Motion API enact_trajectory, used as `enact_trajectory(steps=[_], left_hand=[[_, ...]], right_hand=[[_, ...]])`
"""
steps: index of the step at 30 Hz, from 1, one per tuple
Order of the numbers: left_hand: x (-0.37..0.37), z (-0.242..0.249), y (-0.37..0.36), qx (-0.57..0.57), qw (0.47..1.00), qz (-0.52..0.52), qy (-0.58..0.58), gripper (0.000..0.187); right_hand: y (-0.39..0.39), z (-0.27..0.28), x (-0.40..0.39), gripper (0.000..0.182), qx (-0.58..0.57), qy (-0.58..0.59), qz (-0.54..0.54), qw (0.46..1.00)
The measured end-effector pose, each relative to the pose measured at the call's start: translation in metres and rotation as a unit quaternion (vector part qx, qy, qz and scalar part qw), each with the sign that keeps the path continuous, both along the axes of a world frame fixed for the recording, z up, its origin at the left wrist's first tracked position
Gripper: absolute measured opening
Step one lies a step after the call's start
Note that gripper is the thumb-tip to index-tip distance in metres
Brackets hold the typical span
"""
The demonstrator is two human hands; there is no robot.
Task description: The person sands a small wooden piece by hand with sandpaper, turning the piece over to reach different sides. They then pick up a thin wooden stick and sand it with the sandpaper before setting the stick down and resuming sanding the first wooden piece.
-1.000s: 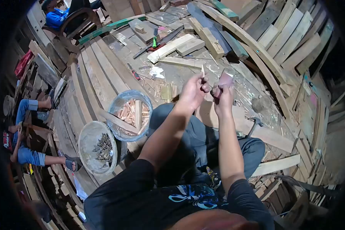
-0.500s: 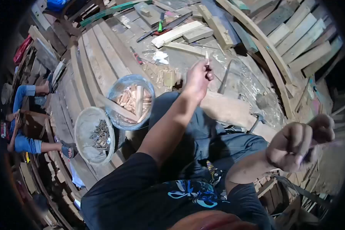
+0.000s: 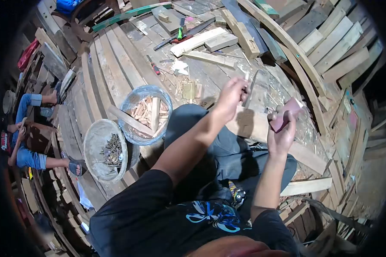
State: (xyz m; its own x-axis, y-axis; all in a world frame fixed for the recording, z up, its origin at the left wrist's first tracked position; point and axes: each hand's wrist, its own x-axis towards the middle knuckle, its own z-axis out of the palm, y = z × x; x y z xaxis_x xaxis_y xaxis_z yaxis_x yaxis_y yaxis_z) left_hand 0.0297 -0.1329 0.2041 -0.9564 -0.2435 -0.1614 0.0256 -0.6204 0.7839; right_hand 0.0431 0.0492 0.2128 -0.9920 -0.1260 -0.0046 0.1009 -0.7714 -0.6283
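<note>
My left hand [image 3: 232, 99] is closed on a small pale wooden piece [image 3: 247, 76], whose tip sticks up past the fingers. To its right, my right hand [image 3: 283, 133] has its palm turned up and its fingers curled around a reddish-brown folded sheet [image 3: 286, 115], which looks like sandpaper. The two hands are apart, above a wide wooden board [image 3: 258, 124] in front of my knees. Left of my knees, a blue-rimmed bucket [image 3: 167, 100] holds small wooden pieces, with longer sticks on top.
A pale bucket [image 3: 92, 147] with dark nails or similar bits stands beside the blue-rimmed one. A screwdriver [image 3: 153, 65], saw-like tool [image 3: 198, 29] and wood blocks [image 3: 198, 41] lie ahead. Planks [image 3: 287, 43] line the right. Another person's legs [image 3: 30, 158] are at far left.
My right hand has moved left and inward from the far right, and the reddish sheet now shows in it. My left hand has shifted slightly right and down with the small piece.
</note>
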Motion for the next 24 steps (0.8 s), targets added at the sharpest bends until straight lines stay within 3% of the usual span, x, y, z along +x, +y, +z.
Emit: enact_trajectory(steps=[3,4,6,8,10,12,18,19,20,21,23,24], left_hand=[[-0.002,-0.016,0.016,-0.124,0.992,-0.023,0.015,0.014],[-0.005,-0.027,0.02,-0.236,0.97,-0.044,0.034,0.018],[0.003,-0.019,0.03,-0.463,0.881,-0.095,-0.006,0.022],[0.008,-0.02,0.042,-0.642,0.757,-0.115,0.03,0.025],[0.009,-0.03,0.049,-0.688,0.698,-0.179,0.094,0.026],[0.009,-0.039,0.056,-0.683,0.668,-0.29,0.058,0.026],[0.01,-0.067,0.059,-0.701,0.626,-0.334,0.072,0.027],[0.002,-0.082,0.058,-0.716,0.615,-0.329,0.026,0.027],[0.0,-0.09,0.057,-0.713,0.635,-0.296,0.032,0.027],[-0.004,-0.092,0.058,-0.73,0.631,-0.259,0.046,0.024],[-0.018,-0.105,0.049,-0.625,0.748,-0.209,0.08,0.019],[-0.02,-0.086,0.05,-0.519,0.833,-0.188,0.026,0.014]], right_hand=[[0.014,-0.044,-0.013,0.024,0.128,-0.006,0.026,0.991],[0.022,-0.063,-0.016,0.022,0.187,-0.008,0.03,0.982],[0.033,-0.112,-0.019,0.019,0.257,-0.041,0.041,0.965],[0.045,-0.158,-0.013,0.021,0.262,-0.109,0.067,0.956],[0.042,-0.18,-0.006,0.024,0.204,-0.187,0.073,0.958],[0.037,-0.181,-0.004,0.026,0.094,-0.263,0.049,0.959],[0.021,-0.165,-0.009,0.025,0.059,-0.28,0.019,0.958],[0.032,-0.189,-0.013,0.024,0.037,-0.246,0.087,0.965],[0.04,-0.221,-0.019,0.02,-0.053,-0.18,0.109,0.976],[0.043,-0.21,-0.015,0.017,-0.015,-0.184,0.084,0.979],[0.044,-0.187,-0.007,0.015,0.029,-0.174,0.053,0.983],[0.045,-0.183,-0.006,0.014,0.035,-0.158,0.051,0.986]])
